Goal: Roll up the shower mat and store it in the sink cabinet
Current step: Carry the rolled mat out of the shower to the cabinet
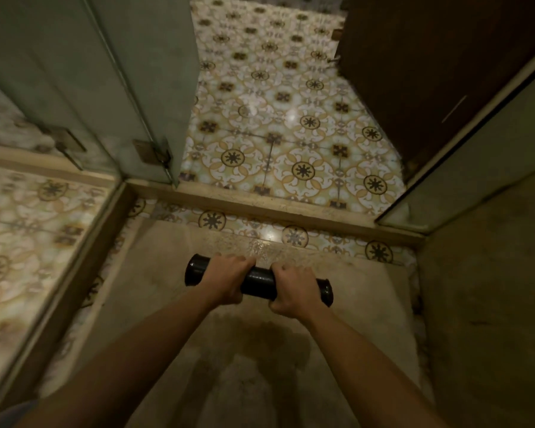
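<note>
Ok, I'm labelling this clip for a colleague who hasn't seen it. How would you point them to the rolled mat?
Start at the raised curb between the patterned floor and the plain shower floor. Just on the near side of it, both hands grip a short horizontal roll, the left hand and right hand side by side. It is the only dark, glossy thing among pale surfaces.

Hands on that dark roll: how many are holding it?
2. The left hand grips the rolled mat near its left end; the right hand grips it near its right end.
</note>
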`<state>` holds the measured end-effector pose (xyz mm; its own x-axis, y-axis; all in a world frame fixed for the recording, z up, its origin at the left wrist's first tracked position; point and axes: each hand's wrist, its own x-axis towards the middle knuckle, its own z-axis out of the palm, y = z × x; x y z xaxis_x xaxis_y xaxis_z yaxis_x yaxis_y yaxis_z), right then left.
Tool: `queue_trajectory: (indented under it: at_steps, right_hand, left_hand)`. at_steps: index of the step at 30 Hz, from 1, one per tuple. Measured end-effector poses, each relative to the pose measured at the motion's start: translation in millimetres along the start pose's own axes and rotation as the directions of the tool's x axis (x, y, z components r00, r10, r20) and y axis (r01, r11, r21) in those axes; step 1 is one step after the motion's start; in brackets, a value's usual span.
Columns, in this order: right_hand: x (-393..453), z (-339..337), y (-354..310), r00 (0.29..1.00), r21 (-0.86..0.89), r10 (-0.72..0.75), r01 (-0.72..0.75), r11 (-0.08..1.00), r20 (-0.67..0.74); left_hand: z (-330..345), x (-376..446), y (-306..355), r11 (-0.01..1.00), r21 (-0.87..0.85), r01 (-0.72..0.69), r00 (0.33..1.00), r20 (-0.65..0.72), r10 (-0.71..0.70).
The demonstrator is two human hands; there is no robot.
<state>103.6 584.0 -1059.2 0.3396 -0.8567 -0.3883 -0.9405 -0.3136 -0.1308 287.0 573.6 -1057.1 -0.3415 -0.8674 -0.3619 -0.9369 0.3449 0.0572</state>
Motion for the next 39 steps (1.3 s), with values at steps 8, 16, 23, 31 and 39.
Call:
queue_trajectory:
  at_steps: [8, 16, 23, 31, 39]
  right_hand:
    - [-93, -195, -31, 0.995, -0.030, -0.023, 0.020, 0.999, -0.093]
    - [-194, -370, -72, 0.995, -0.049, -0.049, 0.045, 0.998, -0.086]
    - [-273, -471, -111, 0.989, -0.020, -0.066, 0.064, 0.998, -0.136]
    - [-308, -506, -131, 0.989, -0.028, -0.052, 0.049, 0.998, -0.137]
    - [-315, -517, -136, 0.989, -0.041, -0.042, 0.036, 0.999, -0.145]
  left_hand:
    - [-199, -92, 15, 0.999, -0.033, -0.017, 0.996, -0.083, 0.015]
    - [-377, -202, 32, 0.999, -0.050, -0.019, 0.990, -0.138, 0.012]
    - [-485, -287, 43, 0.998, -0.054, 0.020, 0.994, -0.110, -0.026]
    - [-517, -325, 44, 0.999, -0.045, 0.015, 0.991, -0.129, -0.021]
    - [-526, -325, 39, 0.998, -0.054, -0.037, 0.990, -0.135, 0.029]
